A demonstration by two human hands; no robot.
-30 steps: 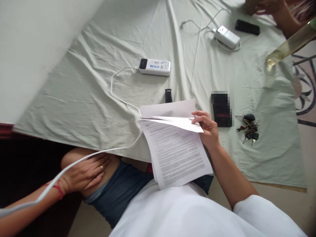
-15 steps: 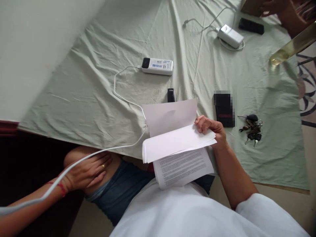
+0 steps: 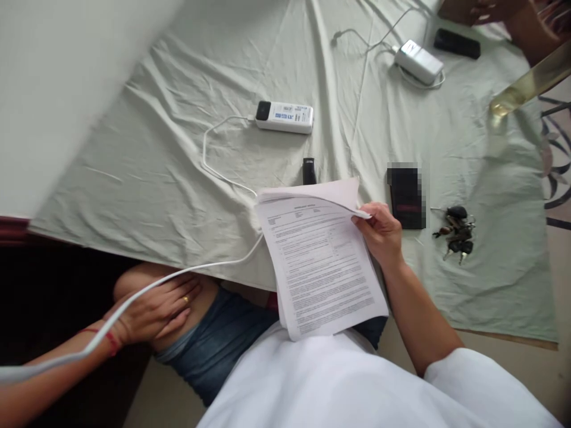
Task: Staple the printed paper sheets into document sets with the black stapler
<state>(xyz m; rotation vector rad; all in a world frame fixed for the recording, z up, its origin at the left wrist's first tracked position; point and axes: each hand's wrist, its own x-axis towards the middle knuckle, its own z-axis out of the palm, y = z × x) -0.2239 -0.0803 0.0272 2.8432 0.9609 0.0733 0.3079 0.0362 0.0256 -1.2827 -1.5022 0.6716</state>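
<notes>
Smooth white cable [image 3: 53, 370] sweeping in from the left, and under it the left hand [image 3: 158, 312] lies flat on a bare knee [image 3: 122, 282], its grip relaxed, fingers straight and together, a gold ring [image 3: 186, 298] glinting. Behind, pale green cloth [image 3: 147, 148] ripples in soft creases over the counter [image 3: 209, 229]; on it a rounded, glossy white power bank [image 3: 285, 117], then a stubby black stick [image 3: 308, 171]. Now the papers [image 3: 325, 267], thin and closely printed, across the counter's near edge, lower end out over the lap! Their top sheets bow upward at the right, where the right hand [image 3: 381, 235] has its grip pinched on the corner, thumb below. Just beside, a flat black slab [image 3: 408, 199], partly pixelated; then jagged metal keys [image 3: 457, 235] in a tangle, and farther right a clear, shiny glass [image 3: 530, 89]
</notes>
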